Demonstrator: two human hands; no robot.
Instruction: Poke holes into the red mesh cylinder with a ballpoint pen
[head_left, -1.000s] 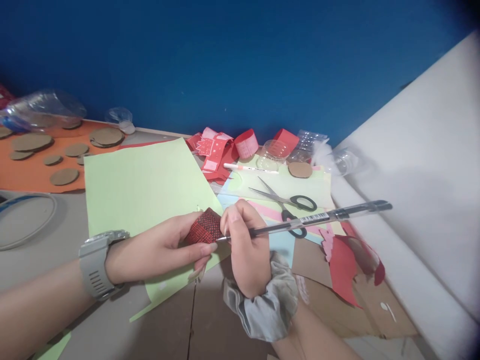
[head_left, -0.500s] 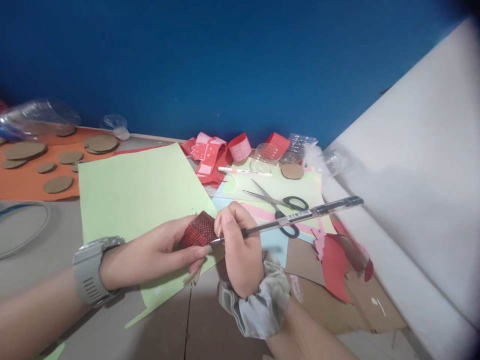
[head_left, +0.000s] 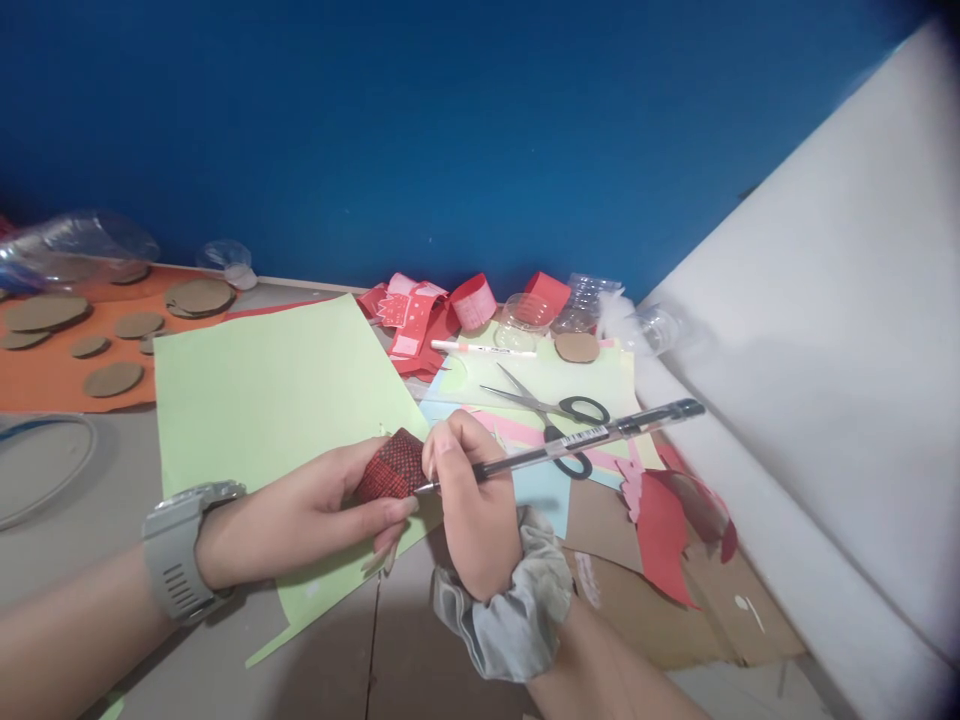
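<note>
My left hand (head_left: 300, 515), with a grey watch on the wrist, pinches a small red piece covered in a dark grid pattern (head_left: 390, 468) just above a light green paper sheet (head_left: 270, 400). My right hand (head_left: 472, 500), a grey scrunchie on its wrist, grips a clear-barrelled black pen (head_left: 570, 440). The pen's tip touches the red piece at its lower right edge, and its capped end points to the right.
Black-handled scissors (head_left: 559, 410) lie on pastel papers behind the pen, with a white marker (head_left: 480, 348) farther back. Red paper loops (head_left: 450, 305) and clear plastic cups (head_left: 577, 305) sit by the blue wall. Cardboard discs on orange paper (head_left: 90, 340) are far left. Red and brown scraps (head_left: 667, 540) lie right.
Both hands with the red piece and pen have shifted slightly left in view; the pen tip stays on the piece. The view has drifted a little.
</note>
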